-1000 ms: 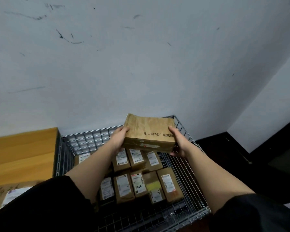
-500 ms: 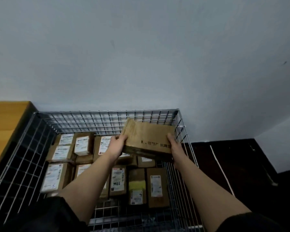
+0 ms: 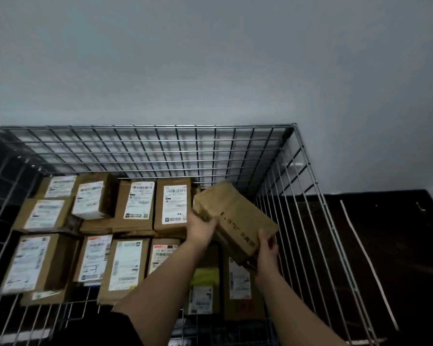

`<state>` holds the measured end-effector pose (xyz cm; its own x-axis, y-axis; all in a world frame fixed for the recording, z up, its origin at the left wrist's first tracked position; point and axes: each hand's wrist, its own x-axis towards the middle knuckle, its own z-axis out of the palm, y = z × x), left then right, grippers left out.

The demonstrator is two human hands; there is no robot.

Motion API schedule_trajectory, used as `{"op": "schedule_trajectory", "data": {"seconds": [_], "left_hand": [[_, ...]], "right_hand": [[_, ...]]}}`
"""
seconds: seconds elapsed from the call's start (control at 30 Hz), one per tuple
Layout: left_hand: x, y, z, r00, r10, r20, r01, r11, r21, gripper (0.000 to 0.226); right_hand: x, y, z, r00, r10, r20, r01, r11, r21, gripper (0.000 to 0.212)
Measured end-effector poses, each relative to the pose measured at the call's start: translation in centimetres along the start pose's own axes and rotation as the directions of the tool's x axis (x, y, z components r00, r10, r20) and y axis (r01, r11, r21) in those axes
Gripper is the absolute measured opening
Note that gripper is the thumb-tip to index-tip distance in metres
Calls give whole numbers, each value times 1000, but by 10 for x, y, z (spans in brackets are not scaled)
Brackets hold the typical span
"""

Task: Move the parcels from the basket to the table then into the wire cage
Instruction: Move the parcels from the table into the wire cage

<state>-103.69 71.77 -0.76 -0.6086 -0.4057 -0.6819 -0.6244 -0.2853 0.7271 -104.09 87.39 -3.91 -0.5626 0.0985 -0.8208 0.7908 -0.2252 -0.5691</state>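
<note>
- Brown cardboard parcel (image 3: 235, 218), boxy and creased, is tilted above the right side of the wire cage (image 3: 160, 148).
- Left hand (image 3: 200, 229) fingers clamped on its left edge; right hand (image 3: 266, 248) grips its near corner.
- Steel grid cage holds rows of labelled cardboard boxes (image 3: 135, 208), white stickers up.
- Plain grey wall (image 3: 210, 58) behind.

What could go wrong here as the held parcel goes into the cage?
The parcel is tilted and gripped only at two ends by the left hand and right hand; it might slip. It hangs close to the cage's right wire wall, so a corner could snag. The packed boxes leave little free floor, so it may land crooked.
</note>
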Motion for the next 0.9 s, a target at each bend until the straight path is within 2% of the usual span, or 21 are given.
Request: {"op": "schedule_trajectory", "data": {"seconds": [0.1,0.17,0.3,0.37,0.5,0.57,0.67,0.77,0.9], "left_hand": [[24,-34,25,978,-70,197,67,997,25,69],[34,-53,33,963,-110,246,106,994,28,69],[56,-81,42,963,-96,250,96,995,13,70],[70,-89,41,969,-77,233,68,997,43,66],[90,-102,36,995,8,98,-30,973,230,66],[98,-108,34,997,72,34,-80,928,364,65],[104,-115,28,988,155,17,-134,787,602,65],[109,-125,23,976,208,66,-194,694,694,69],[112,-129,17,961,229,157,-262,567,781,67]], "right_hand": [[32,21,6,998,-25,-50,27,998,49,76],[47,30,9,998,-51,-44,54,997,62,77],[81,42,12,997,-42,-64,44,998,39,77],[98,49,13,997,16,-75,-15,1000,12,81],[121,60,13,997,71,7,-71,997,-17,80],[133,65,15,996,75,53,-75,997,-20,79],[143,71,18,991,106,83,-104,994,-31,71],[151,76,21,985,136,105,-124,986,-113,72],[157,76,36,983,136,124,-106,969,-224,58]]}}
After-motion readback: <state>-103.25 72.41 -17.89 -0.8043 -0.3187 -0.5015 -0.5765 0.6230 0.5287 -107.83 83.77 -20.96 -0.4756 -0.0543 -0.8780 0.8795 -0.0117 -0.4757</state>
